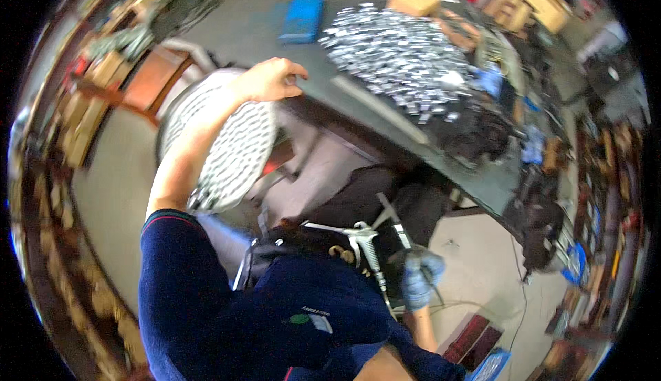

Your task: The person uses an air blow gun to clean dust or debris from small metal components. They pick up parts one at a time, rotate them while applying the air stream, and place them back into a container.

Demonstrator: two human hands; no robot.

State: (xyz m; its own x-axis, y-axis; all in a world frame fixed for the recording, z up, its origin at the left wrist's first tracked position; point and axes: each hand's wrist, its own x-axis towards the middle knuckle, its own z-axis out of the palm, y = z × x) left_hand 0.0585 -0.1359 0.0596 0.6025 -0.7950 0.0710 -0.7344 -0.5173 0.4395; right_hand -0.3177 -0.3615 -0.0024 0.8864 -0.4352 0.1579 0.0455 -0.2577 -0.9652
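— Tray (231, 150): round, white, perforated all over, tilted steeply on edge at the near left corner of the bench (330, 95).
— Held how?
— Left hand (270, 80) curled over the top rim, fingers bent and gripping, forearm running down across the tray's face. Long axis slanting from the hand at upper right down to lower left.
— Nearer hand?
— Left, plainly; touching. Right hand (420, 279) well apart, low by the body, in a blue glove, closed round a thin tool handle.
— What tool?
— Hard to tell; a slim metal rod (368, 250) with crossed parts rising from the glove toward the chest.
— Anything on the bench?
— A heap of small shiny metal parts (403, 57) to the right of the left hand, near but not touching the tray. A blue box (301, 17) beyond, farther back. Tray contents, if any, not visible.
— Tray condition?
— Clean-looking, rows of dark slots, rim intact where seen; lower edge blurred.
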